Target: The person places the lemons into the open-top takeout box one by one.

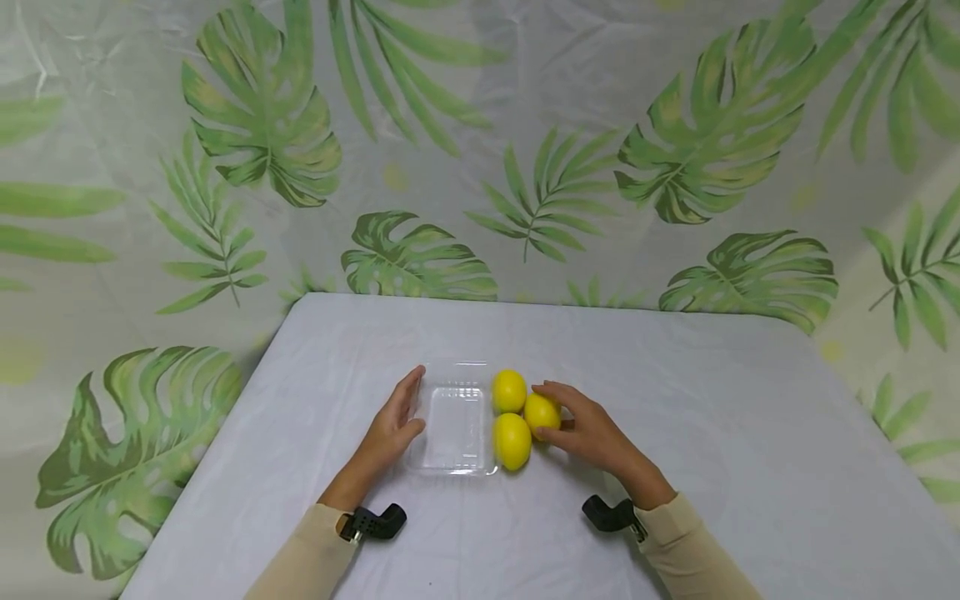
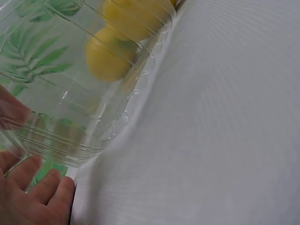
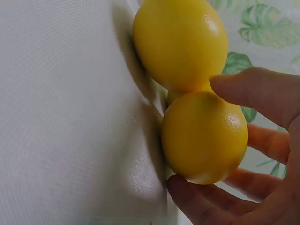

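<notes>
A clear plastic container [image 1: 454, 462] sits on the table, and my left hand [image 1: 390, 423] holds its left side. In the left wrist view the thumb shows through the clear wall, while curled fingers [image 2: 37, 187] lie outside by the rim. My right hand [image 1: 592, 429] grips the rightmost lemon [image 1: 542, 414] between thumb and fingers. Two more lemons lie along the container's right side, a far lemon [image 1: 509, 391] and a near lemon [image 1: 512, 442]. In the right wrist view the gripped lemon [image 3: 205, 138] sits right against another lemon [image 3: 183, 42].
A white cloth covers the table [image 1: 712, 417], whose far edge meets a leaf-patterned sheet [image 1: 555, 192] hanging behind. Each wrist wears a black camera mount, the left mount [image 1: 378, 522] and the right mount [image 1: 607, 513], both close above the tabletop.
</notes>
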`<state>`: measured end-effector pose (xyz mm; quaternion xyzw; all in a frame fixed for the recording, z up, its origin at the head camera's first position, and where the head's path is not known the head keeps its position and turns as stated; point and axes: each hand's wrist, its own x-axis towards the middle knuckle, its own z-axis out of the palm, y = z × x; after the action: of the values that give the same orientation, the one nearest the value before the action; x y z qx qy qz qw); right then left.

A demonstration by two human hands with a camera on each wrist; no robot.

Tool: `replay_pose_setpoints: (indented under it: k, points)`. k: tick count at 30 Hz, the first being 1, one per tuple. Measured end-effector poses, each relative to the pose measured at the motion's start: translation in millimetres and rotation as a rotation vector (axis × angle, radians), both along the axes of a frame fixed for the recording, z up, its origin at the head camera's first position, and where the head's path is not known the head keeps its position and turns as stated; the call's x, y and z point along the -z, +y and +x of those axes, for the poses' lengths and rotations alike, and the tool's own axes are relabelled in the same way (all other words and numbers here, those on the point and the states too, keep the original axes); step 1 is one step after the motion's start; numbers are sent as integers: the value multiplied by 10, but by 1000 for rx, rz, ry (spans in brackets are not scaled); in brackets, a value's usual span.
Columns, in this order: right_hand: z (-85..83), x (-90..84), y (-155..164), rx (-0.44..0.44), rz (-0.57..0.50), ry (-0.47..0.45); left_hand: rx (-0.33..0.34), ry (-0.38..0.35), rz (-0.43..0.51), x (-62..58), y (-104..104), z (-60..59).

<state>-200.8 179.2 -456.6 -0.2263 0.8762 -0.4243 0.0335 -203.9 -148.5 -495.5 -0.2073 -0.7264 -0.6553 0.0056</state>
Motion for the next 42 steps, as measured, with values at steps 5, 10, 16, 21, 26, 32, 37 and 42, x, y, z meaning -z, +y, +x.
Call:
replay_pose_setpoints:
  k: [5, 10, 16, 21, 26, 32, 37, 42]
  points:
    - [-19, 17, -15, 11, 1, -9, -5, -5, -4, -3, -8, -7]
    - [-24, 26, -16, 34, 12, -4, -1, -11, 6, -12, -3, -7]
    - [-34, 1, -22, 58, 20, 21, -11, -13, 0, -22, -12, -10]
    - [-4, -60, -6, 82, 0, 44, -26, -21, -23, 4, -6, -19]
    - [11, -110, -20, 87, -10, 92, -39, -24, -38, -8, -1, -8]
    - [29, -187, -88, 43, -54, 153, -44, -16, -36, -2, -8, -14]
    - [55, -226, -184, 6, -86, 153, -60, -24, -59, 0, -4, -10]
    - [127, -359, -338, -25, -99, 149, -84, -34, -81, -11, 1, -13]
